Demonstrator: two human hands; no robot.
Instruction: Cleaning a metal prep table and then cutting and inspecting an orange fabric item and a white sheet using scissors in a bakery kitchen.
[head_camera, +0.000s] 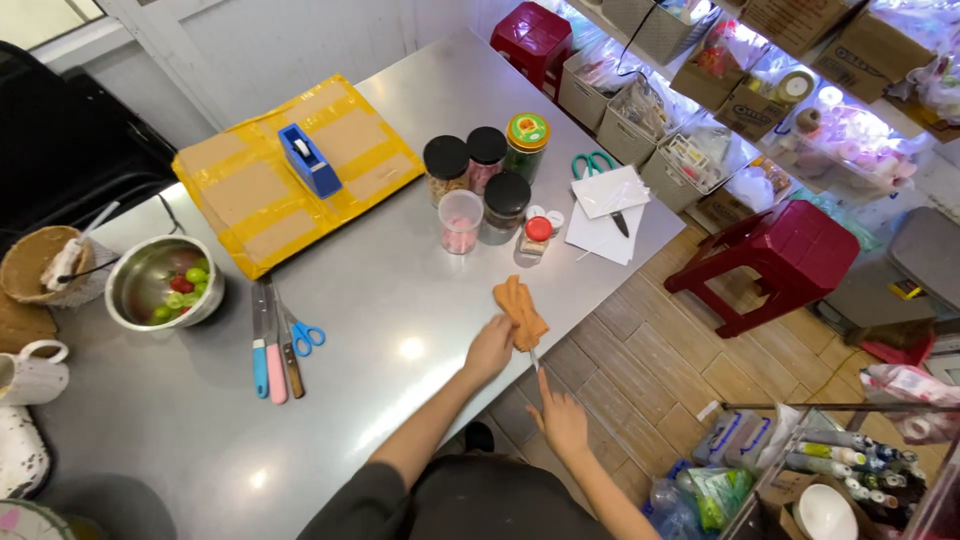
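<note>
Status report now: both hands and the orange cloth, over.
Left hand on orange cloth at table edge. Right hand open, just off the edge below the cloth. Jars stand apart behind; nothing in the way.

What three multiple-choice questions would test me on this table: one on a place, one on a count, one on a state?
1. Where is the blue tape dispenser?
A. On the yellow-taped cardboard
B. In the steel bowl
C. On the red stool

2. How many jars have black lids?
A. One
B. Three
C. Five

3. What is the left hand doing?
A. Touching the orange cloth
B. Holding scissors
C. Lifting a mug

Answers: 1 A, the dispenser stands on the cardboard; 2 B, three black lids cluster near the green-lidded jar; 3 A, its fingers meet the cloth at the table edge, while the right hand hangs open below.
</note>
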